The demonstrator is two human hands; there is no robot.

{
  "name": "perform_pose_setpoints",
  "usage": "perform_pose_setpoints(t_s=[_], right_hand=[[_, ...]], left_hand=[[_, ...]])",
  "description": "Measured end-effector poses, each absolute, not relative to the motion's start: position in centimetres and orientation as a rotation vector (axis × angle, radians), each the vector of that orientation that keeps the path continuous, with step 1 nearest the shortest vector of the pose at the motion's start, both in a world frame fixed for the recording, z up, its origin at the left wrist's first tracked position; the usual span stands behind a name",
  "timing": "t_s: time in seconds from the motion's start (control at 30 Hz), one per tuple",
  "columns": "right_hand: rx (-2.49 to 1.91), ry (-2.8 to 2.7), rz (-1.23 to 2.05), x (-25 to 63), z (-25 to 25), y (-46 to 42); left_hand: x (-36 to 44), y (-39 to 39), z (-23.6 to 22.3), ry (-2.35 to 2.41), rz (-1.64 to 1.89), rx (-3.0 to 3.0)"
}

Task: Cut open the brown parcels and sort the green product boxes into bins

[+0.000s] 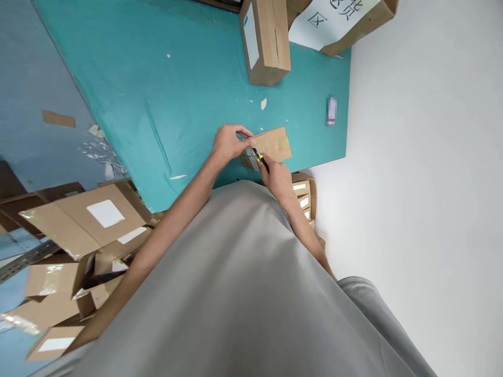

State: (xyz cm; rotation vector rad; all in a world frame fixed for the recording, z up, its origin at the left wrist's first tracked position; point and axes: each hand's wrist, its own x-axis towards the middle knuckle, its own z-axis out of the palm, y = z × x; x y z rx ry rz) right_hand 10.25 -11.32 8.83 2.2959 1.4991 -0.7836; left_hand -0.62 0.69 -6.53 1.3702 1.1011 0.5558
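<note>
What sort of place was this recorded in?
Probably a parcel-handling area, perhaps for returns: cartons are heaped beside the green table, a paper sign seems to read "returns area", and the right hand holds a box cutter at a small box.

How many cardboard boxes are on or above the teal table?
3: a small brown cardboard box at the left hand, a long white-labelled one beyond, another bearing a white paper sign, top right. The dark object, top edge, is unclear.
</note>
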Motion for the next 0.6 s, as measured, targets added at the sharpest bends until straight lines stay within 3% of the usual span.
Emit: perform_pose_setpoints(t_s=[0.6], right_hand=[[2.08, 1.416, -0.722, 10.5, 10.2, -12.9]], left_hand=[[-0.2, -0.9, -6.0, 1.183, 0.558, 1.373]])
